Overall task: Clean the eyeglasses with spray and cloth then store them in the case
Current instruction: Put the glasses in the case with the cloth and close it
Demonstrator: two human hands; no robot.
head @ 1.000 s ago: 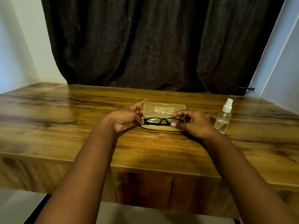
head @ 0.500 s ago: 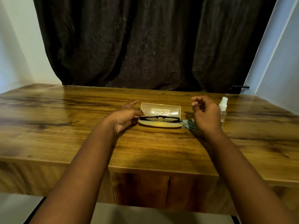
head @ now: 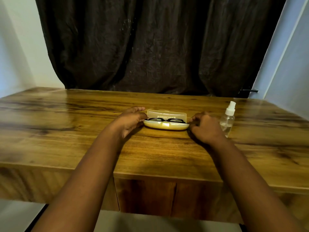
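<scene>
**Two bare arms, nothing worn on them**

The left forearm (head: 87,173) comes into the head view from about 7 o'clock and the right forearm (head: 247,178) from about 5 o'clock. Both are uncovered along the whole length that shows, from the bottom edge up to the wrists. Each is broad at the frame edge and narrows toward the wrist. The left hand (head: 132,121) and right hand (head: 206,129) are bare too, with plain wrists and fingers. A short, pale fingernail (head: 142,108) shows on the left hand at its 1 o'clock side. The right hand's knuckles form a rounded ridge along its 12 o'clock edge.
</scene>
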